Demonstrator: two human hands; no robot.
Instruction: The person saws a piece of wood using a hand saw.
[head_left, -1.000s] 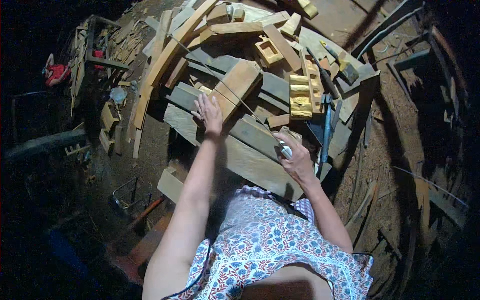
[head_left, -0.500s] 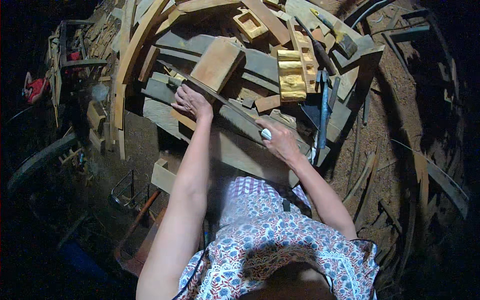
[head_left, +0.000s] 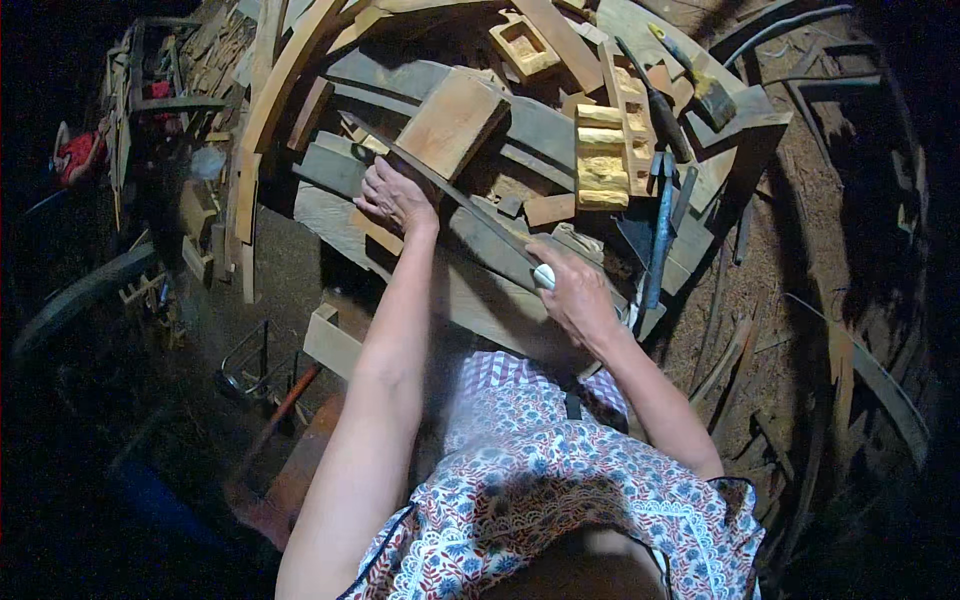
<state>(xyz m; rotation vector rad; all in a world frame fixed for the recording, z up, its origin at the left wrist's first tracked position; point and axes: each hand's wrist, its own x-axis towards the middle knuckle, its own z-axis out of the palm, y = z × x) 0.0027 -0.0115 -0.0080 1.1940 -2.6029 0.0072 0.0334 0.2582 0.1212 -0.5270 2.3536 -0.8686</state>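
Observation:
My right hand (head_left: 580, 298) is closed around the white-ended handle of a handsaw (head_left: 490, 221). Its long thin blade runs up and left across the bench, past the near side of a thick wooden block (head_left: 452, 122). Close beside the far part of the blade, my left hand (head_left: 398, 195) has its fingers curled down. Whatever lies under those fingers is hidden by the hand. Under both hands are grey boards (head_left: 475, 290) forming the bench top.
Carved yellow wood pieces (head_left: 603, 165) lie right of the block. Further right are a blue-handled tool (head_left: 659, 235) and a paintbrush (head_left: 710, 98). A curved wooden rim (head_left: 275, 95) bounds the bench on the left. Timber offcuts (head_left: 735, 355) litter the ground at right.
The whole view has shifted slightly, so the bench appears further right. My right hand and the saw have stayed nearly in place against the boards; my left hand keeps its position by the blade.

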